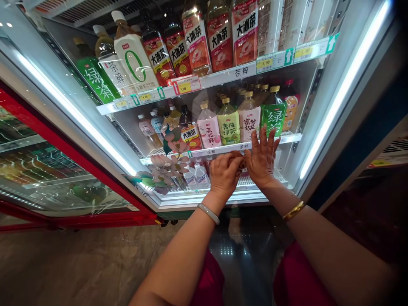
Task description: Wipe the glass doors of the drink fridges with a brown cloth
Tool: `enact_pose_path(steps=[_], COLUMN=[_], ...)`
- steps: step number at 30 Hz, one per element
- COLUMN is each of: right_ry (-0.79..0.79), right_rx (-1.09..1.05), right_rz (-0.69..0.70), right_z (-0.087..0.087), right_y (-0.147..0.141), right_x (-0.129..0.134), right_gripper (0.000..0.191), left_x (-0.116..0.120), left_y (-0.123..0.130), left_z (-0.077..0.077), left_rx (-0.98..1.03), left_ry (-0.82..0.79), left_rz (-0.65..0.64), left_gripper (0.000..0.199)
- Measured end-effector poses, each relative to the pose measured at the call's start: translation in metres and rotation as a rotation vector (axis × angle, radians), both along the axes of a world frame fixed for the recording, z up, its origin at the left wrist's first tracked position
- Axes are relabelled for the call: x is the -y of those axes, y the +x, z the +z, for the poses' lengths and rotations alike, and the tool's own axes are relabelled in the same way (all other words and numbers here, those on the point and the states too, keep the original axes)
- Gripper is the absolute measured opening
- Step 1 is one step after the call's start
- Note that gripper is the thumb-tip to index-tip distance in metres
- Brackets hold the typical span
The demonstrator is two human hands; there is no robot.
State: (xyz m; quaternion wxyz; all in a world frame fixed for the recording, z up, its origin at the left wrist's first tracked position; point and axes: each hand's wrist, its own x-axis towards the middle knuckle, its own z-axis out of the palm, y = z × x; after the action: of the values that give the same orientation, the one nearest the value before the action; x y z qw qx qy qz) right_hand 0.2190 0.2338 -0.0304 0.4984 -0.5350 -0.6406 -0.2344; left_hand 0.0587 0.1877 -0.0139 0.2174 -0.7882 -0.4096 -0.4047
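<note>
Both my hands are at the glass front of a lit drinks fridge (pixel 223 203), level with the lower shelf edge. My left hand (pixel 223 172), with a pale bangle at its wrist, is closed in a pinch at the glass. What its fingertips hold, if anything, I cannot make out; a brown patch behind them may be a reflection. Spread with its fingers upward, my right hand (pixel 263 159) seems to lie against the glass. Its fingertips overlap a green-labelled tea bottle (pixel 273 111). Left of my hands, a pink and green flower decal (pixel 170 165) shows on the glass.
Several tea bottles (pixel 208 126) line the middle shelf, and larger bottles (pixel 194 38) stand above. Price tags run along the upper shelf edge (pixel 219 78). A red-framed fridge (pixel 105 187) adjoins at left. Tiled floor (pixel 79 263) lies below.
</note>
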Motion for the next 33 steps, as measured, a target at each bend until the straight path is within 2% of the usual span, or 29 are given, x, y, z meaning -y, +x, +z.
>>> enact_pose_path(steps=[3,5,7,9,12,16,18,21,24,26,29,33], right_ry=[-0.03,-0.056,-0.067,-0.068,-0.077,-0.061,-0.044,-0.06,-0.073,-0.068,-0.071,-0.074], right_rx=[0.014,0.016,0.013,0.005,0.003,0.04,0.05,0.039,0.024,0.015,0.015,0.043], right_rz=[0.016,0.022,0.025,0.027,0.028,0.042,0.049,0.051,0.064,0.076,0.088,0.08], right_z=[0.001,0.001,0.001,0.001,0.0,-0.003,-0.005,-0.005,-0.004,-0.003,-0.003,-0.003], right_y=[0.003,0.005,0.006,0.007,0.008,0.013,0.014,0.015,0.015,0.015,0.015,0.015], right_x=[0.003,0.004,0.004,0.004,0.002,-0.001,-0.002,-0.001,0.001,0.002,0.004,0.006], right_gripper=[0.073,0.072,0.072,0.071,0.071,0.072,0.072,0.071,0.071,0.069,0.069,0.071], left_x=[-0.001,-0.002,-0.003,-0.002,0.001,-0.001,-0.005,-0.008,-0.004,-0.002,-0.003,-0.006], left_y=[-0.008,-0.01,-0.007,-0.001,0.005,-0.004,-0.009,-0.007,0.007,0.015,0.014,0.002], left_z=[0.013,0.012,0.004,-0.005,-0.005,0.011,0.012,-0.001,-0.019,-0.023,-0.016,0.0], left_rx=[0.217,0.258,0.17,0.026,-0.044,0.185,0.262,0.187,0.038,-0.051,-0.056,0.23], left_ry=[0.077,0.051,-0.022,-0.074,-0.059,0.048,0.061,-0.012,-0.081,-0.077,-0.059,-0.04], left_rz=[0.1,0.155,0.143,0.074,-0.002,0.073,0.144,0.158,0.051,-0.026,-0.033,0.12], left_gripper=[0.041,0.041,0.04,0.037,0.036,0.041,0.041,0.039,0.036,0.032,0.031,0.039])
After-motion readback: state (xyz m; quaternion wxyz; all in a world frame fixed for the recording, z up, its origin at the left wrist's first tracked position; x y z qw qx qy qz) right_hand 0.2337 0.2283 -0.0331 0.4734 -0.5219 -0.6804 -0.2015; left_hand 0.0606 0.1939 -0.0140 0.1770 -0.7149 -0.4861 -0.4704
